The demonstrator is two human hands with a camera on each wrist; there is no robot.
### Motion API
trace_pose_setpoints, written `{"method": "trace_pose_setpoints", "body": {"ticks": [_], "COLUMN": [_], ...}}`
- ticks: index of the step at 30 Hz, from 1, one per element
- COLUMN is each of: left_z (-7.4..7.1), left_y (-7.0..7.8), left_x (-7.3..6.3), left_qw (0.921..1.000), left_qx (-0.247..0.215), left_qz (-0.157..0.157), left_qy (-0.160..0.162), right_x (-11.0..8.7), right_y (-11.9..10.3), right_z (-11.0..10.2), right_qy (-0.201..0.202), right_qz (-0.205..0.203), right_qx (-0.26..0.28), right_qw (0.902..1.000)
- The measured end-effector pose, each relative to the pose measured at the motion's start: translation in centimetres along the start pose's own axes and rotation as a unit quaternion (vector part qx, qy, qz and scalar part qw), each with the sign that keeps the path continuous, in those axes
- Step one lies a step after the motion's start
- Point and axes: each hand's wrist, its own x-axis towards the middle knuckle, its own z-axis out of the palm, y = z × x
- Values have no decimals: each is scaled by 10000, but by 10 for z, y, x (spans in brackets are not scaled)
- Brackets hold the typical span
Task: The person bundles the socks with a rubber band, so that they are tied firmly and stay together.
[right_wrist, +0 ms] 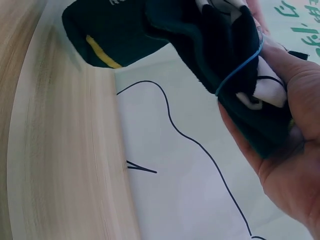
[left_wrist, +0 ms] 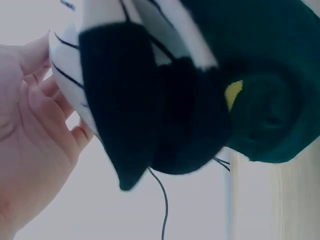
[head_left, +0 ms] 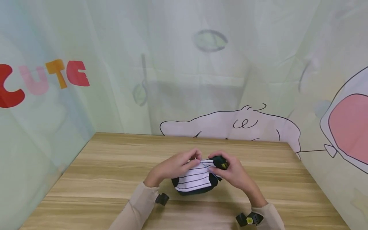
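Observation:
A bundle of socks [head_left: 193,180], white with thin dark stripes and dark green toe and heel parts, is held up between both hands over the table. A thin blue elastic band [right_wrist: 240,70] runs across the bundle. My left hand [head_left: 179,164] pinches the upper edge of the socks near the band, its thumb and forefinger close together; the exact grip is partly hidden. My right hand [head_left: 234,171] grips the dark rolled end [head_left: 219,162], thumb on the near side and fingers behind. In the left wrist view, a dark green part [left_wrist: 270,110] of the socks shows a yellow mark.
The wood-grain table [head_left: 100,179] extends around both hands. Printed curtains [head_left: 187,80] stand along its back and sides, with a cartoon outline and coloured letters. Dark wrist cameras [head_left: 162,199] are strapped at both cuffs.

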Motion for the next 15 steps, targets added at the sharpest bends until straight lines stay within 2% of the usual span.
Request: {"method": "trace_pose_setpoints", "body": {"ticks": [2,7,15], "left_z": [-2,-6,-3], "left_y": [0,-4,3], "left_x": [-1,-3,1], "left_qw": [9999,9997,9999], "left_qx": [-79,-88,133], "left_qz": [-83,-43,49], "left_qy": [68,215,36], "right_x": [0,0,1], "right_y": [1,1,-4], "right_z": [-1,-2,-1], "right_qy": [113,289,-138], "right_qz": [-17,103,129], "right_qx": [13,165,174], "right_qw": [9999,9994,9997]}}
